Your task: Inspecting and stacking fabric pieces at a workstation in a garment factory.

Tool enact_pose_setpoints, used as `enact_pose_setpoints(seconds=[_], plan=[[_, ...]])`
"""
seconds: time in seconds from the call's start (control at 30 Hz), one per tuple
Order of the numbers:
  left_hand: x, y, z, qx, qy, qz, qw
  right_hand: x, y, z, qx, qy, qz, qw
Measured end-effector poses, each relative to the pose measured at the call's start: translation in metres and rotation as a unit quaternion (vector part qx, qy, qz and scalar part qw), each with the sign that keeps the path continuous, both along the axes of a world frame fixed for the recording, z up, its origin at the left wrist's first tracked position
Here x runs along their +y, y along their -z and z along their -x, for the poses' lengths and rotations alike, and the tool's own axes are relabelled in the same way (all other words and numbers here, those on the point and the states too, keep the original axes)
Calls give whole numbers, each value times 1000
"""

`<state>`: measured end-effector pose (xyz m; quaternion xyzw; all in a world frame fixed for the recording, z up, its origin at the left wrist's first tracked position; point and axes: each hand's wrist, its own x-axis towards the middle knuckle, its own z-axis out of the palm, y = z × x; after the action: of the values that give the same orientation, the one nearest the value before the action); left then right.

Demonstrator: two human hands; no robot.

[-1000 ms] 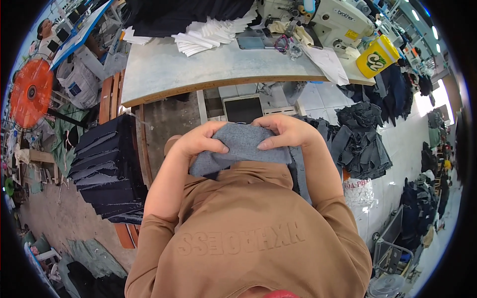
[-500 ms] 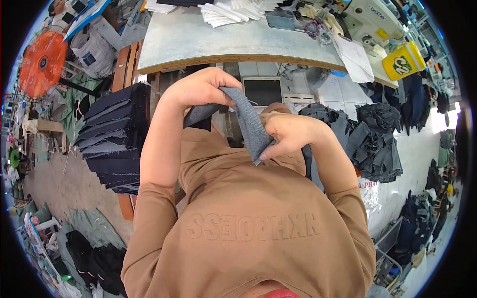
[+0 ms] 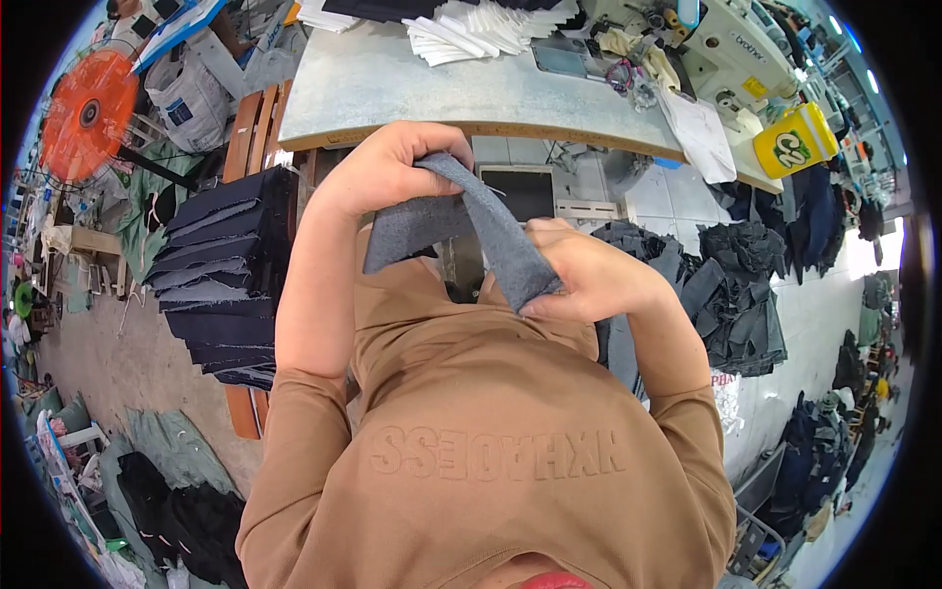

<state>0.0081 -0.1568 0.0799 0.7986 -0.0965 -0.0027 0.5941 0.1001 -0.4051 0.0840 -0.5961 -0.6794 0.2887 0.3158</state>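
A strip of grey-blue denim-like fabric (image 3: 502,239) is stretched between my two hands above my lap. My left hand (image 3: 400,169) pinches it near the top, where it folds over, and a wide flap hangs below that hand on the left. Lower and to the right, my right hand (image 3: 574,270) grips the strip's end between thumb and fingers, with some fingertips hidden behind the cloth. A cut, pointed corner shows just by the right thumb.
Ahead stands a pale worktable (image 3: 392,83) bearing white folded pieces (image 3: 471,34) and a sewing machine (image 3: 736,49). A yellow tub (image 3: 795,140) sits at its right. Dark fabric stacks (image 3: 221,265) lie left on a wooden bench (image 3: 245,410); grey bundles (image 3: 736,294) lie right. An orange fan (image 3: 88,114) stands far left.
The flap under my left hand has swung out and now shows wider and flatter. My right hand has shifted slightly right with the strip's end. Both hands keep their hold.
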Motion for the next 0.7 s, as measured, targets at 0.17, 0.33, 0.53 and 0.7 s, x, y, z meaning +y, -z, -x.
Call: enact_pose_setpoints(seconds=[0.17,0.33,0.53,0.7], plan=[[-46,-4,15,-99,-243,-35,964,0,-25,-24,-96,353,-298,882],[-150,5,27,-280,-137,-162,936,23,-9,-44,-257,445,-428,743],[-107,3,22,-158,-76,-121,977,12,17,-32,-170,464,-419,762],[-106,3,-15,-213,-202,-12,956,19,19,-11,-84,403,-437,799]])
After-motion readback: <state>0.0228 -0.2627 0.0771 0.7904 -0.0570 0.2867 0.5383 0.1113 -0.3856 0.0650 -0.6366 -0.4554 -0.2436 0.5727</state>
